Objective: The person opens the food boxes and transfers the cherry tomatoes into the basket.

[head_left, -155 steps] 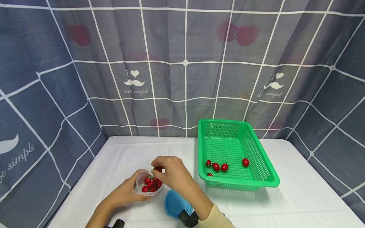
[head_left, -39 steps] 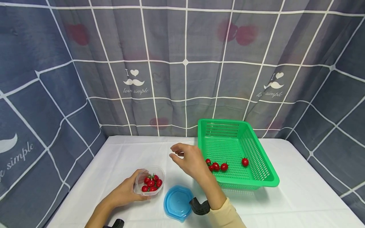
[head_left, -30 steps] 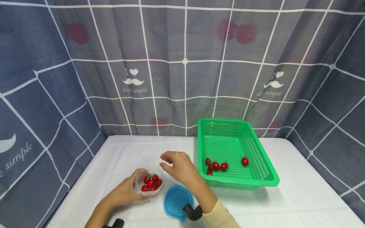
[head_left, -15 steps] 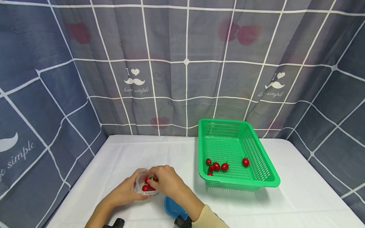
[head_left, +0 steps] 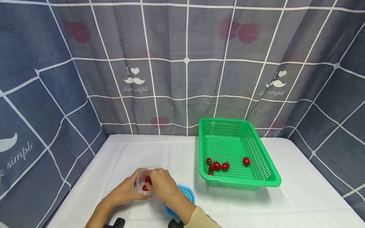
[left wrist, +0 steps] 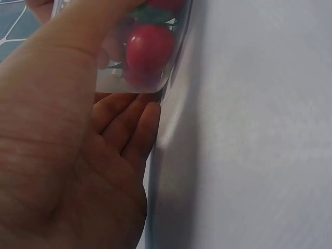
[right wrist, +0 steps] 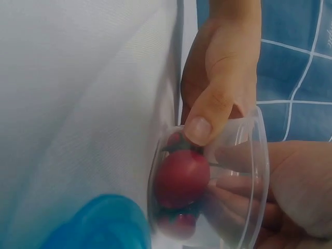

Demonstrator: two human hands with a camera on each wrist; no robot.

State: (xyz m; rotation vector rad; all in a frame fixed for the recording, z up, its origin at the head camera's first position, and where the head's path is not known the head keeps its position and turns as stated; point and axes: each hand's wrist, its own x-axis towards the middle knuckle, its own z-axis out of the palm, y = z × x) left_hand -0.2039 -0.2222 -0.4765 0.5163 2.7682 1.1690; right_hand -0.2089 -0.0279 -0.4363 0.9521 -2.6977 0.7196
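My left hand (head_left: 124, 191) grips a small clear plastic container (head_left: 140, 182), tilted on the white table. In the right wrist view, its thumb lies against the container near the cherry tomatoes (right wrist: 181, 179) inside. My right hand (head_left: 163, 185) reaches into the container's mouth, with its fingers (right wrist: 233, 199) among or beside the tomatoes. Whether they pinch one is hidden. Through the container wall in the left wrist view, a red tomato (left wrist: 149, 49) with green stem bits shows. A blue lid (head_left: 186, 192) lies on the table, partly under my right forearm.
A green perforated basket (head_left: 239, 181) stands to the right, with several cherry tomatoes (head_left: 225, 166) near its front left corner and one tomato (head_left: 246, 161) apart at the right. A grid-patterned curtain (head_left: 168, 79) surrounds the white table (head_left: 131, 150) at back and sides.
The right hand has come back from the basket's left edge and gone deeper into the container. One more tomato now lies in the basket than earlier. The left hand keeps its hold.
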